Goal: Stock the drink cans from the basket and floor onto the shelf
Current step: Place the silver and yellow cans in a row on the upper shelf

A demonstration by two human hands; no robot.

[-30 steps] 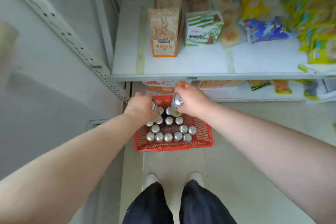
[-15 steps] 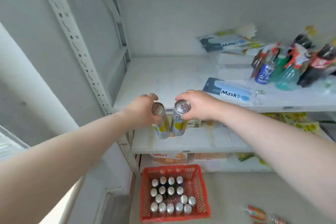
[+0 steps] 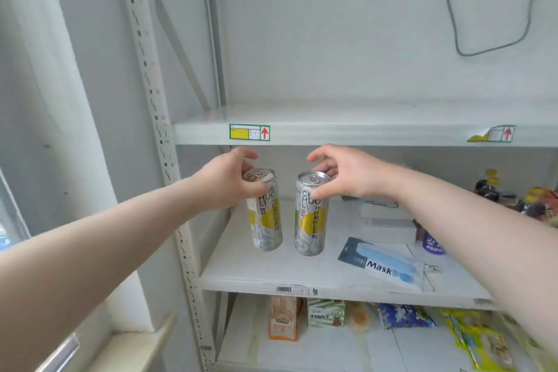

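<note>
The middle shelf [image 3: 271, 276] shows bare board along its front edge and behind the two cans, back to the wall. The left can [image 3: 267, 226], gripped at its top by the left hand [image 3: 226, 181], is near the upright post [image 3: 169, 166], with only a slim gap on that side. The right can [image 3: 311, 220], its top pinched by the right hand [image 3: 347, 175], is just beside it, a narrow strip of board between them. To the right a mask packet [image 3: 383, 266] lies flat near the front, white boxes [image 3: 383, 214] sit behind it, and bottles [image 3: 433, 243] crowd the far right. The upper shelf [image 3: 362, 136] hangs just above both hands, limiting headroom.
</note>
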